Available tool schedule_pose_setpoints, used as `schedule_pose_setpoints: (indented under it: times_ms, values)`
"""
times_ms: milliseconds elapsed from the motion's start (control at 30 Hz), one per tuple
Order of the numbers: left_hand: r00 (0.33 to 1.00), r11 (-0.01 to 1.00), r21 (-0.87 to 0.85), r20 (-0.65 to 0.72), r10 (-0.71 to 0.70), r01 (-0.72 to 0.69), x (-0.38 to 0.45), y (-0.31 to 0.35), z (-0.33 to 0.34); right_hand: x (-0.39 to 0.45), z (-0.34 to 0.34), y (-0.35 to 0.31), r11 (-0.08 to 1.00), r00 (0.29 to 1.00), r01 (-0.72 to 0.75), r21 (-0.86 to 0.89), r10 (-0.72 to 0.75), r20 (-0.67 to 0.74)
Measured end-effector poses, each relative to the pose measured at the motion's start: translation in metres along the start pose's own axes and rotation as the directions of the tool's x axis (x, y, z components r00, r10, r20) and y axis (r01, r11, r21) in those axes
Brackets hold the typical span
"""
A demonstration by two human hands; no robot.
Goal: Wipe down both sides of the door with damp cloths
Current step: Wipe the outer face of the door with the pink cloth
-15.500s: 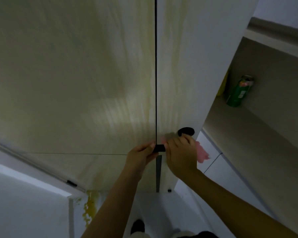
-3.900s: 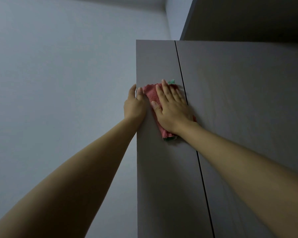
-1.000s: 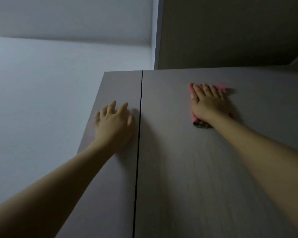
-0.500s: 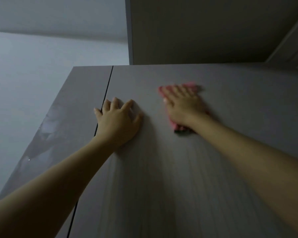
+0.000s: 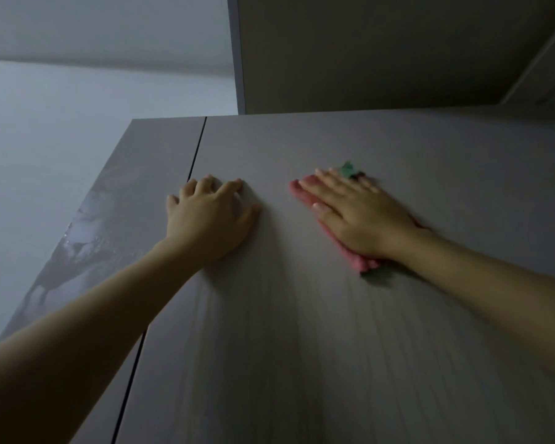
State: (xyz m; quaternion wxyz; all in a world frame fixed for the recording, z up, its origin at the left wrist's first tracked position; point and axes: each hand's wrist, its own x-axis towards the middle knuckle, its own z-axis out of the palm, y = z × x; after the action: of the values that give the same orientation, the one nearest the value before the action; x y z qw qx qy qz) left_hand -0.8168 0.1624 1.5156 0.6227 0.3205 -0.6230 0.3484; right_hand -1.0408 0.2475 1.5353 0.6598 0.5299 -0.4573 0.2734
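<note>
Looking up along the grey door (image 5: pixel 302 315), I see a pale wall (image 5: pixel 61 139) to its left and a darker panel (image 5: pixel 366 52) jutting out above its top edge. A thin dark seam (image 5: pixel 193 158) splits the door from a narrow strip (image 5: pixel 135 187) that carries shiny wet streaks. The left hand (image 5: pixel 210 216) rests on the door just right of the seam, fingers bent, grasping nothing. The right hand (image 5: pixel 356 213) lies flat with straight fingers, pressing a pink cloth (image 5: pixel 343 248) against the door; a green corner pokes out by the fingertips.
</note>
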Motion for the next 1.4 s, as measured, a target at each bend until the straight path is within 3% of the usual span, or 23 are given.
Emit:
schedule_pose_setpoints:
  times_ms: [67,167,233,333,400,467,533,567,633,700,767,833,900,967,1033,1100,1167,1233,1333,1400]
  values:
    - [1.0,1.0,0.0,0.001,-0.004,0.004,0.0,0.001,0.001,0.007,-0.007,0.034,0.983,0.983,-0.182,-0.026,0.182,0.023]
    - [1.0,1.0,-0.011,0.011,-0.016,0.016,-0.001,0.002,0.001,0.029,-0.018,0.052,0.87,0.869,-0.493,-0.017,0.493,0.032]
    - [0.999,0.999,-0.036,0.048,-0.015,0.017,-0.001,0.003,-0.002,0.027,-0.014,0.029,0.89,0.89,-0.455,-0.023,0.456,0.021]
    - [0.997,0.989,-0.13,0.05,-0.066,0.072,-0.001,0.006,-0.007,-0.013,-0.003,-0.005,0.993,0.993,-0.12,-0.006,0.12,-0.006]
    - [0.998,0.987,-0.147,0.012,-0.065,0.066,-0.006,0.016,-0.005,-0.027,-0.008,0.014,0.999,0.999,-0.048,-0.001,0.048,0.0]
    - [1.0,0.99,-0.138,-0.016,-0.002,-0.001,-0.014,0.033,0.0,-0.017,-0.013,0.05,0.972,0.972,-0.233,-0.04,0.233,0.009]
    - [0.999,0.984,-0.175,-0.007,0.039,-0.04,-0.018,0.056,0.003,-0.001,-0.021,0.071,0.88,0.881,-0.473,-0.04,0.474,0.005]
    - [0.999,0.98,-0.195,0.003,0.052,-0.05,-0.018,0.068,0.003,0.003,-0.021,0.068,0.852,0.853,-0.523,-0.034,0.523,-0.006]
    - [0.996,0.976,-0.2,-0.007,0.091,-0.091,-0.017,0.093,0.003,-0.005,-0.015,0.05,0.891,0.891,-0.454,-0.032,0.453,-0.022]
    - [0.988,0.975,-0.163,-0.04,0.147,-0.152,-0.016,0.113,0.002,-0.032,-0.009,0.038,0.972,0.972,-0.234,0.003,0.234,-0.03]
    - [0.983,0.971,-0.157,-0.037,0.178,-0.182,-0.016,0.127,0.003,-0.052,-0.012,0.057,0.993,0.993,-0.116,-0.001,0.116,-0.013]
    - [0.985,0.966,-0.189,-0.018,0.174,-0.174,-0.016,0.135,0.004,-0.049,-0.017,0.095,0.973,0.976,-0.216,-0.083,0.217,-0.003]
    - [0.986,0.966,-0.199,-0.03,0.161,-0.164,-0.019,0.139,0.006,-0.035,-0.024,0.124,0.89,0.894,-0.446,-0.09,0.447,-0.011]
    - [0.987,0.971,-0.18,-0.043,0.153,-0.159,-0.022,0.141,0.009,-0.027,-0.028,0.12,0.836,0.839,-0.545,-0.064,0.544,-0.031]
    - [0.989,0.975,-0.163,-0.032,0.146,-0.149,-0.023,0.142,0.011,-0.034,-0.02,0.095,0.902,0.905,-0.425,-0.073,0.422,-0.059]
    - [0.991,0.979,-0.154,-0.022,0.133,-0.135,-0.022,0.143,0.011,-0.063,-0.014,0.069,0.981,0.981,-0.19,-0.029,0.188,-0.041]
    - [0.993,0.98,-0.158,-0.027,0.118,-0.12,-0.022,0.144,0.012,-0.081,-0.016,0.077,0.997,0.997,-0.071,-0.008,0.071,-0.011]
    - [0.993,0.981,-0.155,-0.028,0.116,-0.119,-0.023,0.144,0.014,-0.07,-0.022,0.117,0.981,0.984,-0.176,-0.078,0.176,-0.009]
    - [0.992,0.981,-0.148,-0.021,0.125,-0.126,-0.025,0.144,0.015,-0.049,-0.035,0.157,0.848,0.849,-0.527,-0.055,0.529,0.017]
    - [0.993,0.982,-0.15,0.001,0.118,-0.117,-0.026,0.145,0.015,-0.053,-0.032,0.14,0.85,0.851,-0.524,-0.053,0.525,0.011]
